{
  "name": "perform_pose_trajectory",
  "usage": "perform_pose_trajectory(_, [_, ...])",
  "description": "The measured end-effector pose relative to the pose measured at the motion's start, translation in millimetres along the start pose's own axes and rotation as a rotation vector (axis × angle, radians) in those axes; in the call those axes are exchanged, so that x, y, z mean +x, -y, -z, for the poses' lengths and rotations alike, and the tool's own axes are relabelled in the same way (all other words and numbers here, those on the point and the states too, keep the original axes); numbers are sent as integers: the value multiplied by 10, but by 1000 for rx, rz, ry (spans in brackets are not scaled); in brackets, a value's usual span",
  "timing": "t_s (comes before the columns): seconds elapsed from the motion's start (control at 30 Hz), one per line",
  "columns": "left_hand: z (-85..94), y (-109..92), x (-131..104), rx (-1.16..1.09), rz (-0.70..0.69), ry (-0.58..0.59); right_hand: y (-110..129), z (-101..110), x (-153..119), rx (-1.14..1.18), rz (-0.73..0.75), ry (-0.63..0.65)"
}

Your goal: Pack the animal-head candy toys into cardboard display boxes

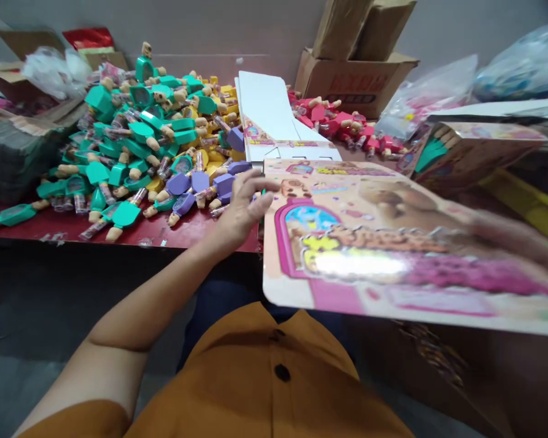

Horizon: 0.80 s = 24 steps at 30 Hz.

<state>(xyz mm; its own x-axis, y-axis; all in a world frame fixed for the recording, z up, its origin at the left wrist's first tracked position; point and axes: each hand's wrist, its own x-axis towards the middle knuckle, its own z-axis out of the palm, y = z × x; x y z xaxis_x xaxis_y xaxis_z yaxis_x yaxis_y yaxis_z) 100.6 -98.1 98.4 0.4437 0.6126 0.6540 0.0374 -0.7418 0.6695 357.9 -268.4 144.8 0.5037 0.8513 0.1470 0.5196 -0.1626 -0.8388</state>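
A large printed cardboard display box, pink and cream with toy pictures, is held up in front of my body, its lower edge past the table edge. My left hand is at its left edge, with fingers bent round the upper left corner. At the far right my right hand is smeared by motion and lies against the panel; its fingers cannot be made out. Behind the box a white folded card piece stands on the red table. Left of it lies a heap of green toys, with purple toys nearest my left hand.
Yellow toys and red toys lie farther back. A brown carton stands by the wall. At right are another printed box and plastic bags. Stacked cards stand at left.
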Motion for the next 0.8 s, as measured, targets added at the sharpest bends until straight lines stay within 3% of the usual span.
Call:
perform_pose_trajectory(0.07, [-30,6,-244,-96,115,105,-93,-101,-85,206,-245,200])
perform_pose_trajectory(0.13, [-62,-17,-435,-174,205,251,-230,-188,-125,343,-368,330])
perform_pose_trajectory(0.27, [-103,-28,-559,-113,221,471,-500,-302,-72,149,-211,412])
perform_pose_trajectory(0.33, [-127,53,-526,26,191,492,-583,-362,-5,-49,-159,332])
perform_pose_trajectory(0.4, [-173,188,-476,247,145,384,-639,-447,71,-212,-127,147])
perform_pose_trajectory(0.47, [-247,341,-435,446,80,200,-691,-549,144,-268,-90,-36])
perform_pose_trajectory(0.6, [-434,590,-436,543,-46,-102,-835,-739,229,-338,57,-302])
perform_pose_trajectory(0.7, [-548,732,-519,555,-96,-222,-972,-844,228,-390,132,-395])
perform_pose_trajectory(0.8, [-622,888,-628,570,-4,-278,-1123,-945,223,-337,94,-408])
